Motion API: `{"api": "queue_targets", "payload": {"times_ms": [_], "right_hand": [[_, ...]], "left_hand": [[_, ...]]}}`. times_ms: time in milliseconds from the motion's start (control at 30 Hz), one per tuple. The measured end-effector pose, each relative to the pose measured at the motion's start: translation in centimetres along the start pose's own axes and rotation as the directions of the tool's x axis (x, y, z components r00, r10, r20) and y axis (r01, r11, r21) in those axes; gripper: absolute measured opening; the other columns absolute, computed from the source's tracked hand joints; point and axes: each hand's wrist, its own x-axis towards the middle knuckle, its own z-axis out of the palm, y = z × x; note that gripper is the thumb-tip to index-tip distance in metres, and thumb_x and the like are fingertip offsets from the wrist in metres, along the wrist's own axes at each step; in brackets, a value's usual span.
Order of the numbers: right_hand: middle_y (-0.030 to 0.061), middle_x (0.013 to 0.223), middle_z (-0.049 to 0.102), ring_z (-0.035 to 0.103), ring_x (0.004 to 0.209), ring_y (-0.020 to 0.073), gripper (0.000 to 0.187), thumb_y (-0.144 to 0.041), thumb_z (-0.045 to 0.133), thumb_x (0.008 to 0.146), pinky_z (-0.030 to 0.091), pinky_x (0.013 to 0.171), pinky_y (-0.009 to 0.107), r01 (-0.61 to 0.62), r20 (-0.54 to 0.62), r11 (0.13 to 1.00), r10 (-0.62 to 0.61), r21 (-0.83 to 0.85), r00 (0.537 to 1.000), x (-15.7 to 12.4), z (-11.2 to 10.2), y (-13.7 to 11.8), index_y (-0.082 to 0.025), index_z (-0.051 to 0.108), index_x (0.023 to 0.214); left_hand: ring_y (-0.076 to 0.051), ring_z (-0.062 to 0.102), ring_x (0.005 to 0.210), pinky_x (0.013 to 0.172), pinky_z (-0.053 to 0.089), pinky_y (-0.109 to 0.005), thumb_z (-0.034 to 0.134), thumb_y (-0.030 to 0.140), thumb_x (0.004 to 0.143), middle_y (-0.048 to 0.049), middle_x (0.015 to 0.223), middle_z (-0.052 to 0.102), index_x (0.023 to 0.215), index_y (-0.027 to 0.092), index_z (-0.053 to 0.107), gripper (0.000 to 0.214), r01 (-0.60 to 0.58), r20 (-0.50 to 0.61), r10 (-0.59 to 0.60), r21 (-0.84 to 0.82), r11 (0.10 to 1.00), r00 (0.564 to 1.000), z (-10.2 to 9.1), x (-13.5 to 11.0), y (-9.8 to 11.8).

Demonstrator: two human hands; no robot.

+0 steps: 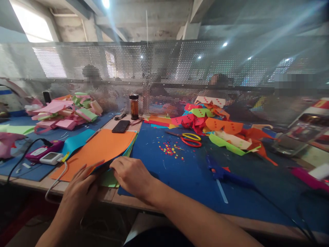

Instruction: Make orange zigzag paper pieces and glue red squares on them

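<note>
A stack of coloured paper sheets [102,145] lies before me, orange on top with blue and green edges showing beneath. My left hand [79,188] is at the near edge, its fingers lying over a thin layered edge of coloured paper, the thumb partly hidden. My right hand [132,175] is closed in a pinch at the right edge of the sheets, which are bent up there; its fingertips are partly hidden. Right of the hands, small red and yellow paper bits [171,150] are scattered near scissors [190,139] with red and yellow handles.
A blue glue gun [226,175] with a cord lies right. Cut paper masks [218,125] are heaped behind it. A phone [120,126] and a dark bottle [134,107] stand beyond the sheets. Folded pink and green paper [66,111] is piled left, behind a purple device [42,152].
</note>
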Motion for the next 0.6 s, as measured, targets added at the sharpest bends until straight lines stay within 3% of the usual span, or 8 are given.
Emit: {"api": "queue_targets", "payload": {"times_ms": [200, 600], "right_hand": [[0.0119, 0.105, 0.070, 0.064, 0.101, 0.0226, 0.013, -0.013, 0.051, 0.095, 0.051, 0.086, 0.033, -0.005, -0.041, 1.000, 0.005, 0.004, 0.999, -0.1, -0.3, 0.2, -0.014, 0.061, 0.104], [0.0112, 0.097, 0.070, 0.064, 0.094, 0.0225, 0.012, -0.013, 0.049, 0.094, 0.051, 0.087, 0.033, 0.009, -0.204, 1.000, -0.005, 0.020, 0.979, -0.4, -3.7, -0.5, -0.014, 0.061, 0.096]], "left_hand": [[-0.031, 0.073, 0.097, 0.080, 0.060, -0.040, 0.050, 0.025, 0.086, -0.0112, 0.109, 0.074, 0.099, 0.024, 0.074, 0.027, 0.166, -0.002, -0.166, 0.066, 0.984, 0.986, 0.6, -0.7, 0.5], [-0.031, 0.074, 0.089, 0.062, 0.057, -0.036, 0.050, 0.032, 0.093, -0.0094, 0.105, 0.074, 0.088, 0.027, 0.073, 0.024, 0.276, -0.027, -0.275, 0.114, 0.954, 0.961, 0.5, -0.4, 1.2]]}}
